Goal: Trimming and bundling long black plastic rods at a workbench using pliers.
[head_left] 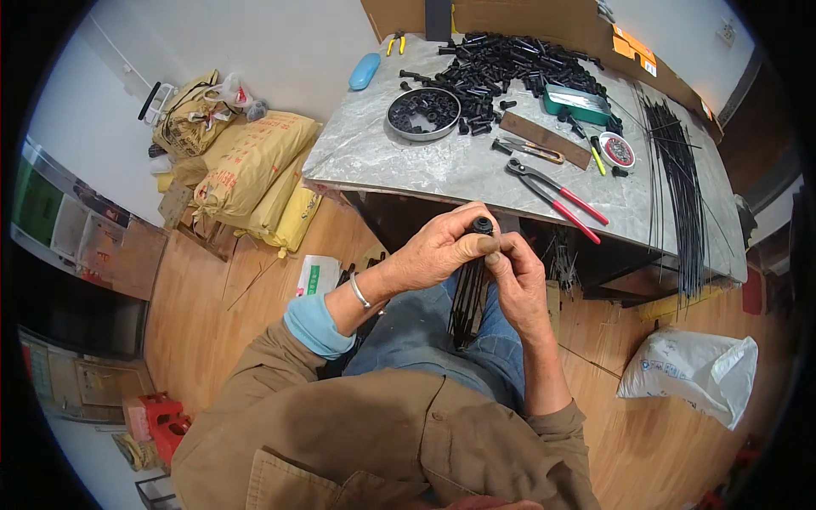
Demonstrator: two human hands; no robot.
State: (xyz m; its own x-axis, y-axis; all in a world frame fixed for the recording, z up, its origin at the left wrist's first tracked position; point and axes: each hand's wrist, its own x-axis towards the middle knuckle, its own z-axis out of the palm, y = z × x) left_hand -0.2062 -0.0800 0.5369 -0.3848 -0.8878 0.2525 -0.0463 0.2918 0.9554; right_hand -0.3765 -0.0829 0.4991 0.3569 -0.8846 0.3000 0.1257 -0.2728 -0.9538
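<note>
Above my lap, my left hand (450,246) is closed around a black round-topped fitting (482,225), its thumb and forefinger at the sides. A bundle of thin black rods (466,302) hangs down below the fitting between my knees. My right hand (518,280) is pinched against the fitting's right side, close to the left thumb. Whatever lies between its fingertips is too small to make out. On the table just beyond are cutting pliers (557,200) with red handles.
The grey table (374,161) carries a heap of black fittings (518,68), a round metal dish (423,115) of small black parts, a green box (578,106), a brown strip (544,140) and long black rods (680,187). Yellow sacks (255,170) stand left; a white bag (688,374) lies right.
</note>
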